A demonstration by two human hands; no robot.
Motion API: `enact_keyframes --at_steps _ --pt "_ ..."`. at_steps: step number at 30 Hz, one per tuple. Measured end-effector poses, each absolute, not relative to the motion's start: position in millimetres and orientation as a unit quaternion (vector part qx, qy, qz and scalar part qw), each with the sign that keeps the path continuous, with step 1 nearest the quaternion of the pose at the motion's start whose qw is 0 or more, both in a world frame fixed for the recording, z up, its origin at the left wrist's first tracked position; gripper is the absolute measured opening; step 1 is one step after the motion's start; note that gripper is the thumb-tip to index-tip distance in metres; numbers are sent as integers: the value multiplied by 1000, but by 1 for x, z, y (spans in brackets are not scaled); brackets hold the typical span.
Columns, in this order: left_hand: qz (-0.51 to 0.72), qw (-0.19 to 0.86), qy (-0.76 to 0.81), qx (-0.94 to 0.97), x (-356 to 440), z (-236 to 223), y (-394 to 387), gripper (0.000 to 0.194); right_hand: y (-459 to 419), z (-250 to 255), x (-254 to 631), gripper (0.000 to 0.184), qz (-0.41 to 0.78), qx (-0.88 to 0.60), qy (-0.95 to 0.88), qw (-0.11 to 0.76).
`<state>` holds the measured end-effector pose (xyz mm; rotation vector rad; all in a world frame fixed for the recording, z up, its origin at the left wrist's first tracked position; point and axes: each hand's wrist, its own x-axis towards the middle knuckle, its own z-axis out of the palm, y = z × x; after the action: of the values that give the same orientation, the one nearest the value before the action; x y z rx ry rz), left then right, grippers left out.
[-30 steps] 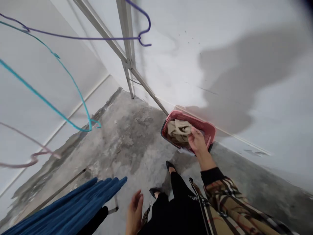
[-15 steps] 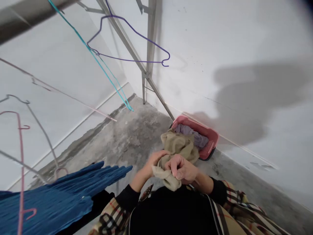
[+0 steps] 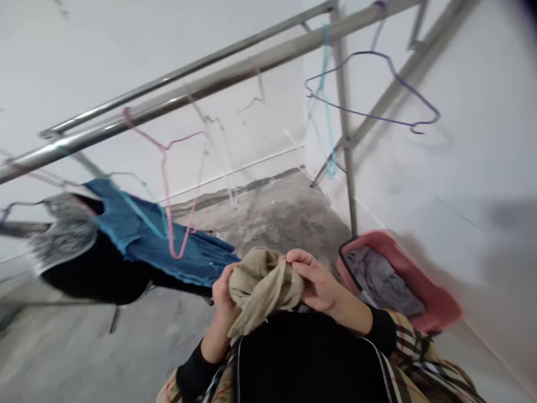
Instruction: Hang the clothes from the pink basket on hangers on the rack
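Observation:
A bunched khaki garment (image 3: 262, 288) is held up in front of my chest; its kind does not show. My left hand (image 3: 224, 294) grips its left side, the fingers partly hidden behind the cloth. On the right edge, my right hand (image 3: 316, 280) pinches a fold between thumb and fingers. To the right on the floor stands a pink plastic basket (image 3: 440, 302) with a greyish-purple cloth (image 3: 384, 280) inside.
A metal clothes rack (image 3: 201, 87) crosses the upper view. From it hang a purple hanger (image 3: 377, 116), a pink hanger (image 3: 165, 184) and turquoise ones. A blue garment (image 3: 184, 246) and a black-and-grey garment (image 3: 100, 277) hang at left. White walls meet behind.
My view has swung left, bringing the rack bar and hanging clothes into sight. The khaki garment has come away from the basket and is gathered between my hands.

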<state>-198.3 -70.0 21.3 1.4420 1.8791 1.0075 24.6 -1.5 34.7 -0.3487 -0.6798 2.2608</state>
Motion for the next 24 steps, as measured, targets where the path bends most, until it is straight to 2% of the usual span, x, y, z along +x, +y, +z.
enact_keyframes --at_steps 3,5,7,9,14,16,20,22,24 --pt "311 315 674 591 -200 26 -91 44 -4 49 -4 23 873 -152 -313 341" --pt "258 376 627 632 -207 29 -106 68 -8 52 -25 19 834 -159 -430 307" --pt "263 397 600 643 -219 34 -122 98 -14 51 -48 15 758 -155 -573 271" --pt "318 405 598 613 -232 39 -138 109 -21 47 -72 15 673 -139 -681 251" --pt "449 378 632 506 -249 44 -157 67 -39 41 -119 20 550 -94 -788 262" --pt "477 363 639 482 -252 44 -159 58 -42 42 -130 19 522 -68 -810 259" --pt "438 423 646 462 -270 45 -169 33 -43 51 -146 16 469 -23 -856 216" --pt "423 457 654 431 -284 47 -177 36 -40 62 -154 16 424 -24 -871 246" --pt "456 462 661 376 -298 49 -184 40 -34 79 -164 19 377 -42 -865 329"
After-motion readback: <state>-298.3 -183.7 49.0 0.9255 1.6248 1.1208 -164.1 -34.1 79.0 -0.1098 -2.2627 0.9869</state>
